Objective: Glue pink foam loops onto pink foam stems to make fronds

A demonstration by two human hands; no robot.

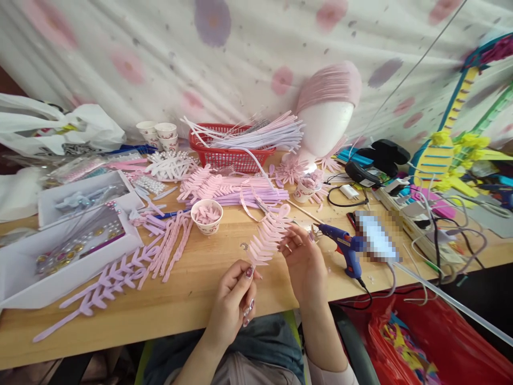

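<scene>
Left hand is pinching the pink frond by its base near the table's front edge; right hand is cupping loosely open alongside, ideally keeping pressure light.

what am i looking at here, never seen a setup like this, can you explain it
No machine here, only someone working by hand; a head-worn camera, looking forward and down, took this single picture. The bare left hand pinches the base of a pale-pink, fern-shaped, soft-looking piece; the bare right hand is curved open beside it, and whether it touches is unclear. On the light-brown wooden table are a white paper cup of small pink pieces, a red plastic basket with long pale stems, and a blue, pistol-shaped glue gun.
</scene>
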